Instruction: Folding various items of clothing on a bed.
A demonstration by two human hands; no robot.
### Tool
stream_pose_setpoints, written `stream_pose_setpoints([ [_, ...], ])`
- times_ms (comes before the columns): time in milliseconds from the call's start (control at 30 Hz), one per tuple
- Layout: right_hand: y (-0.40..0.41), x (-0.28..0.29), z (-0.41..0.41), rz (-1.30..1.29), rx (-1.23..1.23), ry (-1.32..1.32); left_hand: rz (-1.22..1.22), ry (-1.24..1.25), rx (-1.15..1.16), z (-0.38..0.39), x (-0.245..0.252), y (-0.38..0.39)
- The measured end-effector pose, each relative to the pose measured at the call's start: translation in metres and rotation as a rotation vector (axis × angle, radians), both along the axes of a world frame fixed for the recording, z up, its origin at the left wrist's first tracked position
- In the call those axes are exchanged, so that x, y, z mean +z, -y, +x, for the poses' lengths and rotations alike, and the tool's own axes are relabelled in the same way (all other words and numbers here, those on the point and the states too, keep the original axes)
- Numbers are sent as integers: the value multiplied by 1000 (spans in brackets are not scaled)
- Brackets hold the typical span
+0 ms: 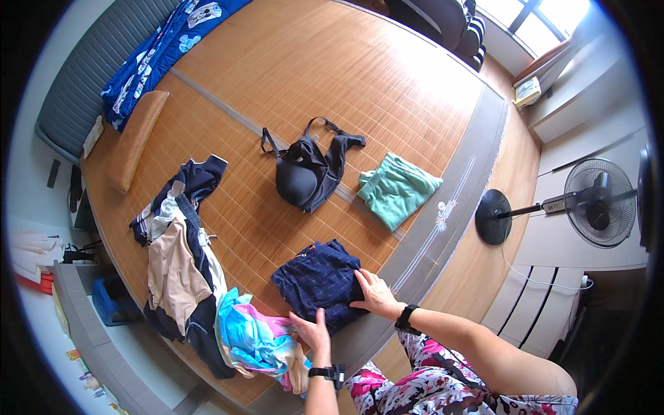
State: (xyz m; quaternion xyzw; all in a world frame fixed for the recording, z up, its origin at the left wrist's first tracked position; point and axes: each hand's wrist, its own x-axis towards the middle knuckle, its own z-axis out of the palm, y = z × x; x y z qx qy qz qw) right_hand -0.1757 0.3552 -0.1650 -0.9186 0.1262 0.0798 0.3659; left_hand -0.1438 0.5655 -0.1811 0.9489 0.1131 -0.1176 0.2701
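A folded dark blue patterned garment (319, 280) with an orange drawstring lies on the bamboo bed mat before me. My right hand (376, 294) rests on its right edge, fingers spread. At its near left corner is my left hand (313, 330), thumb and fingers apart, close to the crumpled blue, pink and tan cloth (254, 332). Neither hand appears to grip anything. Farther off lie a black bra (306, 171) and a folded green garment (398, 191). To the left spreads a heap with a beige garment (176, 275) and a navy garment (205, 179).
A brown pillow (139, 140) and a blue cartoon-print quilt (155, 62) lie by the grey headboard (83, 78). On the floor at the right stands a pedestal fan (596, 202), its cable trailing to a socket. A blue bin (110, 301) sits beside the bed at the left.
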Motion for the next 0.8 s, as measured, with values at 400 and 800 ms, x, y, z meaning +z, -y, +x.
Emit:
stream_pose_setpoints([
  [400,21,-30,13,452,-299,-399,31,3,-123,3,-23,19],
  [800,205,-34,33,1147,-955,-40,-955,-236,-152,81,-1,200],
])
